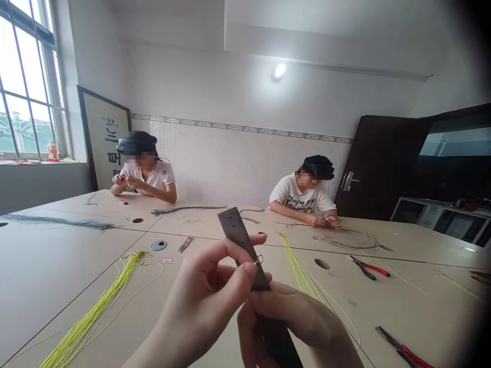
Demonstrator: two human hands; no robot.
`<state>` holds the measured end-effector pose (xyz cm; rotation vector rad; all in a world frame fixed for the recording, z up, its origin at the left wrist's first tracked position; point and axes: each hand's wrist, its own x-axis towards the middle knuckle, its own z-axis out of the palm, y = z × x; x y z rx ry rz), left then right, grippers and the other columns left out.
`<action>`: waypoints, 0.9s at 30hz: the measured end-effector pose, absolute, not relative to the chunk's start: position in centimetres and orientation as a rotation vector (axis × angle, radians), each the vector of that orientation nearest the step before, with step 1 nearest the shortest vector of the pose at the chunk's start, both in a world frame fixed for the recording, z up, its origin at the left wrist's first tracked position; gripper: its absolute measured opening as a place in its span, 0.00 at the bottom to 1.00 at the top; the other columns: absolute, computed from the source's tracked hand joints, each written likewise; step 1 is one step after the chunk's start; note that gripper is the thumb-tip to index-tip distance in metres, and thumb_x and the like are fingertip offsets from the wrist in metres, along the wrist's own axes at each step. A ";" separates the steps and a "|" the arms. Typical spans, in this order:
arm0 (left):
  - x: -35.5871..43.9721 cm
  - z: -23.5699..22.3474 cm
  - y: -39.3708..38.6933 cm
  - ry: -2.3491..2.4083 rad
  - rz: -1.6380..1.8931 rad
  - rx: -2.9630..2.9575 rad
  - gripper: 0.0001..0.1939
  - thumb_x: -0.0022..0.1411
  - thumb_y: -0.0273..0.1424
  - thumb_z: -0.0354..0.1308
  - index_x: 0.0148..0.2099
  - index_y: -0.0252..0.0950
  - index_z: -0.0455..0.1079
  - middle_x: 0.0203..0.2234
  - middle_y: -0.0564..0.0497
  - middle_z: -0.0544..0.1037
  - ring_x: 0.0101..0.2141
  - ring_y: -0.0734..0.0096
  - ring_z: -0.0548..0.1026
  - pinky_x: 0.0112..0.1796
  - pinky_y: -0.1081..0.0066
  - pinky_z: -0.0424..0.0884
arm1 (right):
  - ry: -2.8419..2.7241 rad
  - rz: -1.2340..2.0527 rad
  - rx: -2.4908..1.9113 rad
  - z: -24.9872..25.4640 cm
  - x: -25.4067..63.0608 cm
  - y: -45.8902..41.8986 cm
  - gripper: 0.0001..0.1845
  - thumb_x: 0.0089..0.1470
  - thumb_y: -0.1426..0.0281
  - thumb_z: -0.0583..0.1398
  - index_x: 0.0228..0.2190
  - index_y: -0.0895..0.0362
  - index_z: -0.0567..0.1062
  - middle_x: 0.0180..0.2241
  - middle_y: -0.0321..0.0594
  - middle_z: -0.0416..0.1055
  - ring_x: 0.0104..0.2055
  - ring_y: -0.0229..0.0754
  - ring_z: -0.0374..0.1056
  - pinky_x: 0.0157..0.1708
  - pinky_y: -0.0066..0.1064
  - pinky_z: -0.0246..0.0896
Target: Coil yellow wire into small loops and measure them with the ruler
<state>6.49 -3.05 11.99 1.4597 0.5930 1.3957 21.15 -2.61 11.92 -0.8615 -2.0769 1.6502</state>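
Note:
My left hand (215, 286) pinches a thin yellow cord (255, 263) between thumb and forefinger, against the face of a dark flat strip. A small wire loop (260, 258) sticks out just past the thumb tip. The dark ruler-like strip (238, 232) stands tilted, its upper end leaning left, with a few small marks along it. Lower down, my right hand (295, 312) is wrapped around this strip. Part of the cord is hidden behind my fingers.
Bundles of yellow cords lie left (103, 301) and right (295, 266) of my hands. Pliers (368, 267) and a second pair (402, 348) lie rightward. Thread snips (185, 244) rest near a grommet (158, 245). Two co-workers (143, 176) (303, 197) sit across the table.

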 end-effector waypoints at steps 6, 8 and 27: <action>6.8 11.8 -1.6 0.963 1.692 1.543 0.09 0.55 0.31 0.59 0.23 0.37 0.69 0.38 0.49 0.82 0.22 0.70 0.79 0.16 0.81 0.70 | -1.997 0.585 -1.368 10.9 20.2 -1.7 0.21 0.55 0.54 0.58 0.22 0.57 0.67 0.20 0.31 0.64 0.22 0.33 0.57 0.20 0.23 0.47; 7.0 11.5 -1.0 1.006 1.758 1.529 0.07 0.55 0.28 0.59 0.25 0.37 0.70 0.36 0.50 0.82 0.21 0.74 0.78 0.19 0.81 0.70 | -1.859 0.128 -1.320 10.1 19.5 -1.3 0.18 0.55 0.54 0.59 0.26 0.56 0.69 0.25 0.34 0.68 0.24 0.35 0.61 0.21 0.25 0.53; 7.1 11.4 -1.5 0.651 1.866 1.186 0.08 0.56 0.33 0.63 0.27 0.35 0.74 0.40 0.52 0.80 0.29 0.76 0.80 0.36 0.79 0.79 | -1.707 -0.982 -0.769 9.9 19.9 -1.1 0.28 0.51 0.92 0.52 0.52 0.66 0.68 0.47 0.52 0.68 0.52 0.49 0.64 0.55 0.50 0.58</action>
